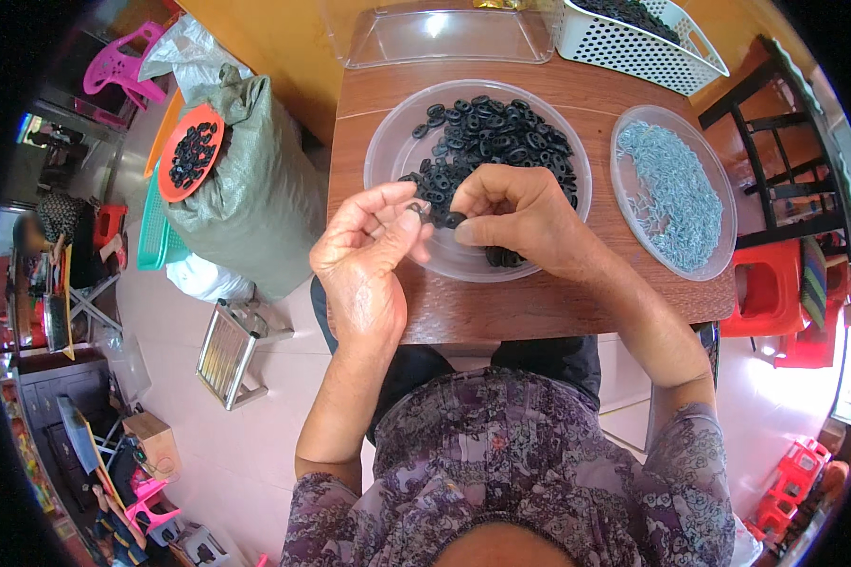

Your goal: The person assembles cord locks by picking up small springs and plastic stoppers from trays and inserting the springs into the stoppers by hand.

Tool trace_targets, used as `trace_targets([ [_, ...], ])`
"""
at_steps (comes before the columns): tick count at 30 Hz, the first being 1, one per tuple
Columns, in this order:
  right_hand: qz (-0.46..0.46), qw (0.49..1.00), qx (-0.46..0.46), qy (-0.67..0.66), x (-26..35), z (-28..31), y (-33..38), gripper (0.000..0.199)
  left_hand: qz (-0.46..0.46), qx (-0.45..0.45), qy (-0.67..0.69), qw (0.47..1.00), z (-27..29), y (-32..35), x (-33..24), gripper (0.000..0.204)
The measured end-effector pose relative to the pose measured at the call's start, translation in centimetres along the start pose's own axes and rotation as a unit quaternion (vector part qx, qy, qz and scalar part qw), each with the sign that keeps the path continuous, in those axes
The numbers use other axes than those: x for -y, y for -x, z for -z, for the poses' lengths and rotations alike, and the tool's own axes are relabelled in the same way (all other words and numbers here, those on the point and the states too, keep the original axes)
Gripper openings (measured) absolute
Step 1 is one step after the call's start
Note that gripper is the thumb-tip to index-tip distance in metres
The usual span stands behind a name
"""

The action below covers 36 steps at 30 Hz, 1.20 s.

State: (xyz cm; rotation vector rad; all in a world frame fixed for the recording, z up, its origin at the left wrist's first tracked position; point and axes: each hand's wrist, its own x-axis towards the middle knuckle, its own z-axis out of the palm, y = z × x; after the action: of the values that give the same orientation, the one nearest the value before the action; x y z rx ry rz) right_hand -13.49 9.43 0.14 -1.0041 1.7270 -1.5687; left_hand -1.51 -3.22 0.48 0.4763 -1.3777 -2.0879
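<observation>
Both my hands are raised over the near-left part of a clear round plastic bowl (376, 151), which holds a heap of small black oval pieces with holes (501, 132). Between the thumb and fingers of my left hand (364, 265) is a small shiny piece (416, 209), too small to make out fully. My right hand (520, 213) pinches a small black oval piece (455, 219) close beside it. The fingertips of the two hands are a short gap apart. A round clear tray (725, 236) to the right holds many thin silvery-blue pieces (676, 194).
The wooden table (425, 317) carries a clear rectangular lid (444, 40) and a white perforated basket (633, 47) at the back. Left of it stand a stuffed woven sack (265, 189), an orange-red plate (173, 180) of black pieces and a small metal stool (232, 354). Red stools (766, 293) stand right.
</observation>
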Motion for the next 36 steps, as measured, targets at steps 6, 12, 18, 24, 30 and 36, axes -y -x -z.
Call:
trace_targets([
  [6,-0.022,0.996,-0.014,-0.081,0.1,-0.2,0.4,0.016,0.009,-0.005,0.000,1.000,-1.1,0.5,0.2,0.020],
  [12,-0.020,0.992,-0.060,-0.108,0.6,-0.9,1.3,0.018,0.000,-0.009,0.020,1.000,-1.7,0.6,0.4,0.018],
  [18,0.034,0.979,-0.118,-0.161,0.6,-2.3,1.8,0.016,0.050,-0.017,0.091,0.994,-1.6,0.5,0.9,0.017],
  [24,0.046,0.989,-0.102,-0.094,0.0,-1.9,1.8,0.017,0.071,-0.023,0.109,0.991,-1.5,0.8,1.2,0.020],
  [30,0.036,0.984,-0.132,-0.111,-0.5,-2.4,1.8,0.014,0.082,-0.005,0.138,0.987,-1.5,1.0,1.4,0.017],
  [36,0.014,0.988,-0.108,-0.106,-0.2,-1.7,1.2,0.014,0.073,-0.024,0.096,0.992,-1.6,1.2,1.3,0.016],
])
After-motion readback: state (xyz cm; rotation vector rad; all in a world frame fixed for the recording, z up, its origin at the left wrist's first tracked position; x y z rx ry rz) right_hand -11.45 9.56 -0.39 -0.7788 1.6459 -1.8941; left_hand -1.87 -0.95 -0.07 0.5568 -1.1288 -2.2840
